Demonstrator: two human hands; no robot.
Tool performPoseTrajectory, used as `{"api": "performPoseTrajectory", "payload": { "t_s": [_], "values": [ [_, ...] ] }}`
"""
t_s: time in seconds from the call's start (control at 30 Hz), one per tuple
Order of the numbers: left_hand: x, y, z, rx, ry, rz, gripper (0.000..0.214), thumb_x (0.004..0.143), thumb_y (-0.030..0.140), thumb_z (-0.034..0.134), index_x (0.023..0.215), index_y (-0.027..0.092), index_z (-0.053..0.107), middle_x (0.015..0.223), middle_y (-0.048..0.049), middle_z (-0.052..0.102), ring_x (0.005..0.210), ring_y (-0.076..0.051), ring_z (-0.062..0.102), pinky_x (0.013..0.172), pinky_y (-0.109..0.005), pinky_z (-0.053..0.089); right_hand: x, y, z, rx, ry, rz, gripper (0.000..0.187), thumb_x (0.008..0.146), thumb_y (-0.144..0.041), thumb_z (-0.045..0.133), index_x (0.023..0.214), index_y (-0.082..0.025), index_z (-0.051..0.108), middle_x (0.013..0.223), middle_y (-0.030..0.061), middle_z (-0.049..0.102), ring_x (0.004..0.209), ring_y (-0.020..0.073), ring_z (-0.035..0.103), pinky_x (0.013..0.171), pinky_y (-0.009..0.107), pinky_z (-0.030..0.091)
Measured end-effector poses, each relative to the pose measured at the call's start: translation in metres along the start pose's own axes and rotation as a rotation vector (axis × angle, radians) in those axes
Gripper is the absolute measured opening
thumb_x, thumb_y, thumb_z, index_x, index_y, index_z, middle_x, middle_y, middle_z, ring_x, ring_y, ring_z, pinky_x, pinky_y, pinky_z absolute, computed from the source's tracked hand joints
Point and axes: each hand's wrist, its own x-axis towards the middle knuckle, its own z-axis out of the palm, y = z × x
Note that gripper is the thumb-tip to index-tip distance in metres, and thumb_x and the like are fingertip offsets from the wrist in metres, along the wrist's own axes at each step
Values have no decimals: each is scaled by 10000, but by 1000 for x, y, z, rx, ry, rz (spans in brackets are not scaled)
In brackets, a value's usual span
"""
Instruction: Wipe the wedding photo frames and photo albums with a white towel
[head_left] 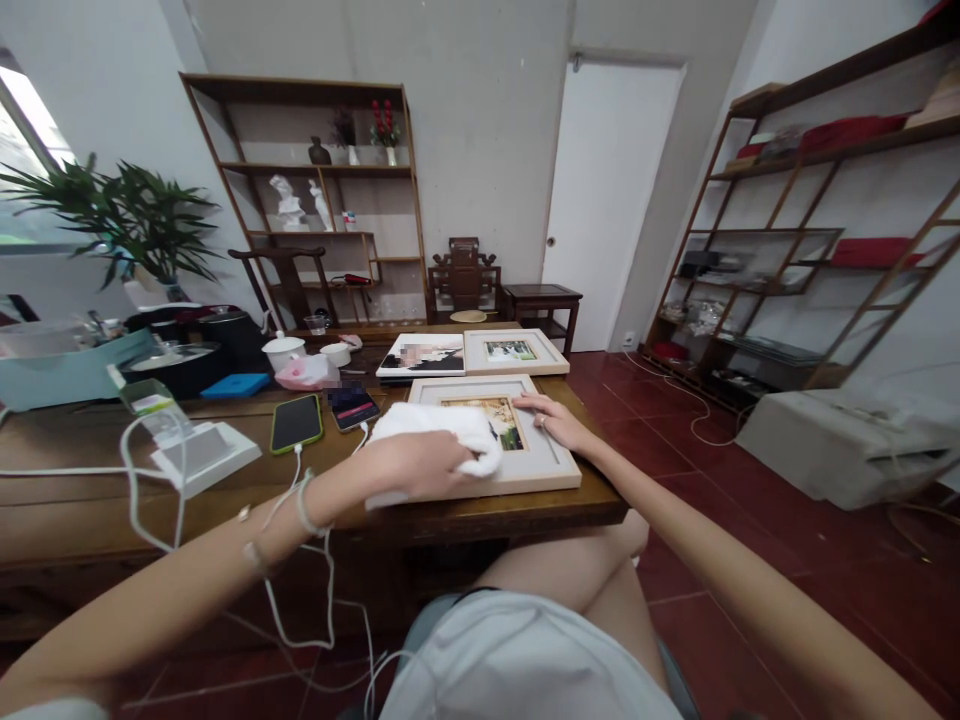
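Observation:
A picture frame with a pale wooden border lies flat at the near edge of the wooden table. Under my left hand is a bunched white cloth, gripped by the fingers and pressed on the frame's left part. The cloth covers some of the photo in the middle. My right hand rests on the frame's right side, fingers stretched out over the mat beside the photo.
Behind lie a second framed photo and a stack with a picture on top. To the left are a green-edged phone, another phone, white cables, a blue box and a white teapot.

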Motion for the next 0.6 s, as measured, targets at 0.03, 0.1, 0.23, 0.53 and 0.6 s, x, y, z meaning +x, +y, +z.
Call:
{"api": "performPoseTrajectory", "payload": {
  "t_s": [0.03, 0.1, 0.23, 0.53, 0.6],
  "values": [
    [-9, 10, -3, -19, 2, 19, 322, 896, 306, 344, 1083, 211, 589, 1010, -93, 658, 836, -238, 621, 730, -328, 450, 0, 0, 0, -2, 0, -3, 546, 608, -52, 422, 1064, -242, 654, 1243, 29, 576, 1252, 219, 421, 1092, 436, 241],
    [-20, 24, -5, -57, 1, 21, 316, 899, 290, 339, 1088, 221, 584, 1100, -94, 628, 868, -229, 620, 758, -324, 446, 0, 0, 0, -8, 5, -1, 542, 611, -55, 422, 1064, -239, 653, 1246, 31, 573, 1254, 224, 419, 1091, 442, 240],
    [0, 18, 13, -26, 77, -60, 345, 905, 288, 324, 1157, 194, 540, 1237, -132, 543, 1055, -262, 557, 854, -367, 425, 0, 1, 0, -15, 9, 4, 528, 631, -63, 423, 1079, -230, 646, 1260, 37, 560, 1262, 225, 408, 1088, 439, 248],
    [92, -68, 31, 130, 341, -254, 380, 896, 280, 370, 1227, 136, 488, 1434, -187, 284, 1320, -328, 247, 1003, -476, 287, 0, 1, 0, -30, 0, 11, 528, 646, -60, 423, 1102, -223, 633, 1266, 46, 555, 1267, 221, 398, 1082, 438, 260],
    [99, -73, 27, 143, 346, -253, 365, 898, 266, 364, 1215, 141, 496, 1431, -174, 297, 1316, -315, 258, 1010, -466, 280, 0, 1, 0, -29, -3, 24, 536, 641, -56, 423, 1108, -219, 630, 1280, 49, 543, 1261, 226, 406, 1083, 441, 256]
  ]
}}
